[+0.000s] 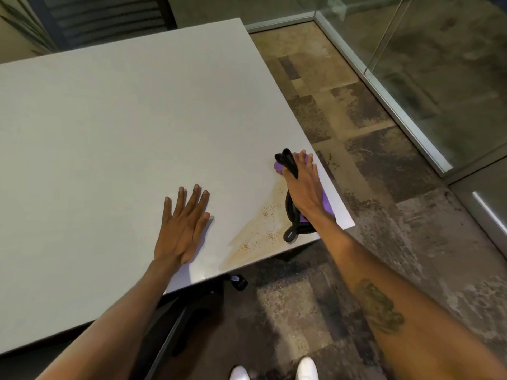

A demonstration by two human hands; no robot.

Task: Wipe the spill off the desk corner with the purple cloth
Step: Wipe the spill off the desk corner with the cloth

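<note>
A brownish spill (260,229) with darker specks spreads over the near right corner of the pale grey desk (115,127). My right hand (303,187) presses flat on the purple cloth (327,201), which lies at the desk's right edge beside the spill. A black strap (290,215) loops around that hand and the cloth. Most of the cloth is hidden under the hand. My left hand (183,226) rests flat on the desk, fingers spread, left of the spill and holding nothing.
The desk's right and near edges drop to patterned carpet (370,165). A glass partition (439,64) with a metal base rail runs at the right. A black chair base (192,311) sits under the desk's near edge. White shoes (274,371) show at the bottom.
</note>
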